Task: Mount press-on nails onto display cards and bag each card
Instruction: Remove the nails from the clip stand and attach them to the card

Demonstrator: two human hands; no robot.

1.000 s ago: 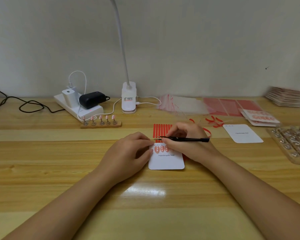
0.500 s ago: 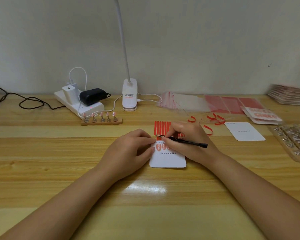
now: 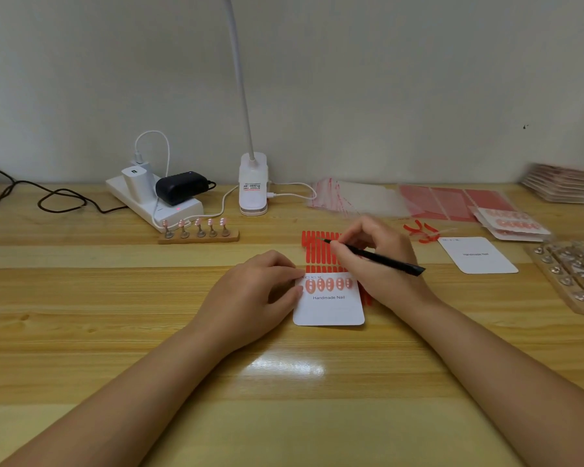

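a plain pale wall stands behind a long wooden table (image 3: 115, 332). in the middle lies a white display card (image 3: 329, 308) with five pink nails (image 3: 329, 284) stuck in a row near its top edge. the left hand (image 3: 250, 298) rests on the card's left side, fingers curled down, its fingertips pressing on the card's edge to keep it flat. the right hand (image 3: 375, 261) grips black tweezers (image 3: 375, 256) like a pen, fingers pinched round them. the tip points away and to the left, over a sheet of red sticky strips (image 3: 317, 247) that lies just past the card's top edge. the strips run long-ways away from the person, side by side. the right hand is the nearer one to the sheet, and the tip hangs at the far end of a strip, so i think it will pick one up from there. i cannot tell if the tip touches it yet. on the left, a small wooden stand (image 3: 199, 235) holds five more nails, well apart from both hands. a blank card (image 3: 477, 256) and clear bags (image 3: 358, 198) wait on the right.
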